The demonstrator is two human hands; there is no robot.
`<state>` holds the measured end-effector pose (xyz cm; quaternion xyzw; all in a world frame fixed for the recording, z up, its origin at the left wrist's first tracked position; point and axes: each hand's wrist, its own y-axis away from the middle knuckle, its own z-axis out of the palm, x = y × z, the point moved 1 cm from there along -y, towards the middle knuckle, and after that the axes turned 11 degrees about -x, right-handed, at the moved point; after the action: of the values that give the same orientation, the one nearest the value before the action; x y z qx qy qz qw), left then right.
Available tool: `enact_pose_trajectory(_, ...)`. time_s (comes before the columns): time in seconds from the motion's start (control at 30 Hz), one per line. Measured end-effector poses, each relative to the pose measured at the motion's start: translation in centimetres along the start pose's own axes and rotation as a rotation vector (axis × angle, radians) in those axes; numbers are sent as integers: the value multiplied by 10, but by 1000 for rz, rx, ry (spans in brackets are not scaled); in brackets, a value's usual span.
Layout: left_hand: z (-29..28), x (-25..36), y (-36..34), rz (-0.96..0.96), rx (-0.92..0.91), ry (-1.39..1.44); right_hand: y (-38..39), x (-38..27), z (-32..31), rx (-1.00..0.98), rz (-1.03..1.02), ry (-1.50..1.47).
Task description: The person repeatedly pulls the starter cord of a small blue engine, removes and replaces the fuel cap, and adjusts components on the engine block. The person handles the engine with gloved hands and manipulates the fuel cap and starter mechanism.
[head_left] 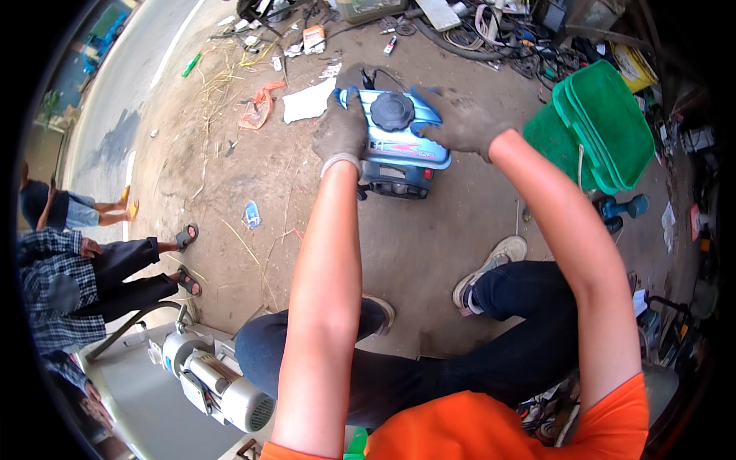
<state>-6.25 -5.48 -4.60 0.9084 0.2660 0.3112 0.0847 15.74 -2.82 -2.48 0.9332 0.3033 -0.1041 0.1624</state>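
Observation:
In front of my feet is a small portable generator with a dark body. Its blue metal fuel tank forms the top and carries a round black cap. My left hand, in a dark work glove, grips the left edge of the tank. On the other side my right hand, gloved too, holds the right edge with its thumb toward the front. Blue fingertips of the gloves show at the rim. The undersides of both grips are hidden, and a black cable lies behind the generator.
A green bucket stands at the right, a blue cordless power tool near it. Cables and scrap lie along the back. A grey electric motor is at the lower left. Two people are at the left, by the road.

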Motion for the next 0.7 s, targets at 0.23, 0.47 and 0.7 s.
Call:
enact_pose_trajectory(0.23, -3, -15, 4, 12, 6, 43, -1, -15, 11, 54, 55, -8)
enact_pose_trajectory(0.47, -2, -19, -1, 37, -49, 21, 0, -11, 22, 139, 4, -38)
enact_pose_trajectory(0.7, 4, -15, 4, 65, 25, 44, 3, -1, 26, 164, -26, -60)
